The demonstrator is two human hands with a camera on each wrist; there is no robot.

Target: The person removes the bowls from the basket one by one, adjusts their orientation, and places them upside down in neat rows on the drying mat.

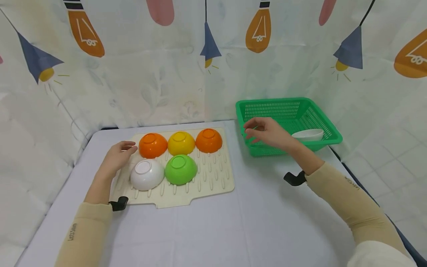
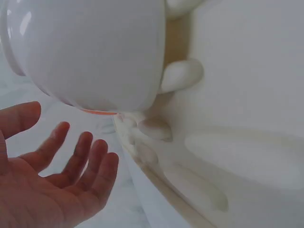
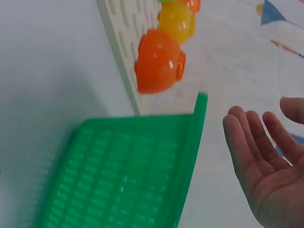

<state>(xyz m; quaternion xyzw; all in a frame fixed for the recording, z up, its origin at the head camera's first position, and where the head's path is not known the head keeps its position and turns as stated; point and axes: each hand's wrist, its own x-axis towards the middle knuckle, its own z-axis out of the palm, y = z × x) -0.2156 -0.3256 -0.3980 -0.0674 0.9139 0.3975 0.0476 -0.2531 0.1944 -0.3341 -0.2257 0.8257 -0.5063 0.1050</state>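
Five bowls stand upside down on a cream drying mat: an orange bowl (image 1: 152,145) at the back left, a yellow bowl (image 1: 181,143), another orange bowl (image 1: 208,141), a white bowl (image 1: 147,175) and a green bowl (image 1: 181,170) in front. My left hand (image 1: 119,157) hovers beside the left orange and white bowls, holding nothing; the left wrist view shows its fingers (image 2: 80,154) loosely bent, apart from the white bowl. Above the near left part of a green basket (image 1: 283,105) hangs my right hand (image 1: 267,132), empty, fingers relaxed. A white bowl (image 1: 308,135) lies inside the basket at its right.
The drying mat (image 1: 213,181) lies on the left of a white-covered table (image 1: 213,230), with rows of raised pegs. Behind the table hangs a curtain (image 1: 186,89) printed with lamps and bulbs. The basket stands at the table's back right.
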